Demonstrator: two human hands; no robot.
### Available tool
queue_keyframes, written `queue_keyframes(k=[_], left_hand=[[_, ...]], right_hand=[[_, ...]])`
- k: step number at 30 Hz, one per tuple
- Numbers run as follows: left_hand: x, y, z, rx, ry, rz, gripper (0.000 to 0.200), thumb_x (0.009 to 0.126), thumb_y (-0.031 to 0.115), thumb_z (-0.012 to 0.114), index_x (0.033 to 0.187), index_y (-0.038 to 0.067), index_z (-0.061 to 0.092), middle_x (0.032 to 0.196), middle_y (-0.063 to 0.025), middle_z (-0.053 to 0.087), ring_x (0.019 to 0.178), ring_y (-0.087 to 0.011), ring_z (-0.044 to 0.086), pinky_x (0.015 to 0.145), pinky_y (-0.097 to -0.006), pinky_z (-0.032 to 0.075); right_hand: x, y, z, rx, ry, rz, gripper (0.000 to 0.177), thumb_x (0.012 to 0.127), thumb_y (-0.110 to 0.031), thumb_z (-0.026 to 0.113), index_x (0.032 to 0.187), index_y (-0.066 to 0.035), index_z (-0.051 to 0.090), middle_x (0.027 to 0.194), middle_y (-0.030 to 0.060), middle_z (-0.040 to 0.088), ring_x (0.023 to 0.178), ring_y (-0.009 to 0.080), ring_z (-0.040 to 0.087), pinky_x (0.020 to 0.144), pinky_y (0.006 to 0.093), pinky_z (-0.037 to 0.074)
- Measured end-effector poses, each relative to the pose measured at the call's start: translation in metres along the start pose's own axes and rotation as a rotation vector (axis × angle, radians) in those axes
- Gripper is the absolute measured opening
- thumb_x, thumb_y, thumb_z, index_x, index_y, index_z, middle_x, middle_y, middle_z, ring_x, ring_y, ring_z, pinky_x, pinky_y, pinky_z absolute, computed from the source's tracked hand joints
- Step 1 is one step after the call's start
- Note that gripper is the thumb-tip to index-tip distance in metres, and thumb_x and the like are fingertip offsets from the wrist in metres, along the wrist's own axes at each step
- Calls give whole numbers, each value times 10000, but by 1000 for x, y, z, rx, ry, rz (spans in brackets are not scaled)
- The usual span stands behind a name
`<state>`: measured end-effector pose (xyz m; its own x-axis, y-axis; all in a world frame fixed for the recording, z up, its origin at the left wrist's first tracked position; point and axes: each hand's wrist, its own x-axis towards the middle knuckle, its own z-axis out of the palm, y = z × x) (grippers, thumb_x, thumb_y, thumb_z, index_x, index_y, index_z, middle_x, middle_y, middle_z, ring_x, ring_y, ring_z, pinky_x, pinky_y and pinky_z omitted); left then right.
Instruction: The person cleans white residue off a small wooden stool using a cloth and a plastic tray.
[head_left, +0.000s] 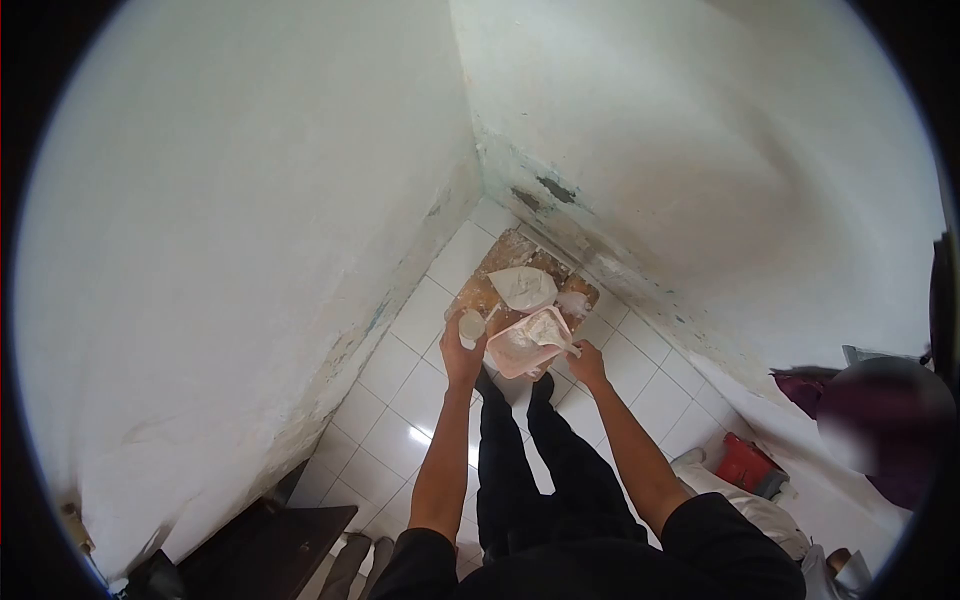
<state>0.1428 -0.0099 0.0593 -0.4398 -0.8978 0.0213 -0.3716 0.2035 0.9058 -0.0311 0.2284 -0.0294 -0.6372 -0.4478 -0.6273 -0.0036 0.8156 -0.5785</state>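
Left hand (pixel 462 358) is closed around a small white cup (pixel 471 326), lifted just at 9 o'clock of the pink tray (pixel 512 364). Right hand (pixel 588 364) is closed on the handle of a flat tool (pixel 562 344), and its blade lies inside the tray, in the white paste (pixel 528 338).

The tray sits near the centre of the view, at the 6 o'clock edge of a brown board (pixel 508 250) on the tiled floor (pixel 400 400). A white bag (pixel 522 288) lies on the board at 12 o'clock of the tray.

As I judge it, the mixing is well on: paste is already in the tray and smeared on its sides. The wall work seems not begun, because the dark, peeled patches (pixel 555 190) low in the corner, at 12 o'clock, are bare.

Some things I cannot make out. Whether the cup holds water, powder or nothing is not visible. Whether the tray rests on the board or only touches it is unclear. The bag's mouth is too small to read as open or tied. At 3 to 4 o'clock another person (pixel 885 420) is cut by the frame edge, with a red object (pixel 745 462) beside; their hands are not seen.
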Motion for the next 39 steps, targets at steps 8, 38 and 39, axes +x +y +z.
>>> queue_keyframes(k=[8, 38, 39], left_hand=[[-59, 3, -31, 384, -311, 34, 560, 752, 214, 795, 1275, 123, 618, 1181, -94, 662, 1169, -300, 602, 1039, -474, 387], [-87, 12, -10, 789, -449, -49, 630, 723, 331, 777, 1316, 200, 611, 1181, -65, 596, 1152, -282, 544, 1002, -516, 374], [-88, 11, -11, 789, -448, -49, 630, 723, 331, 777, 1316, 200, 611, 1181, -65, 596, 1152, -282, 544, 1002, -516, 374]], right_hand=[[-42, -68, -14, -103, 289, -186, 306, 864, -206, 733, 1098, -17, 678, 1007, 237, 726, 915, 402, 714, 800, 466, 552], [-65, -79, -1, -101, 414, -302, 248, 918, -212, 678, 1106, -51, 695, 933, 139, 633, 789, 332, 661, 717, 449, 520], [-66, -81, -2, -101, 414, -303, 248, 918, -212, 678, 1106, -51, 695, 933, 139, 633, 789, 332, 661, 717, 449, 520]])
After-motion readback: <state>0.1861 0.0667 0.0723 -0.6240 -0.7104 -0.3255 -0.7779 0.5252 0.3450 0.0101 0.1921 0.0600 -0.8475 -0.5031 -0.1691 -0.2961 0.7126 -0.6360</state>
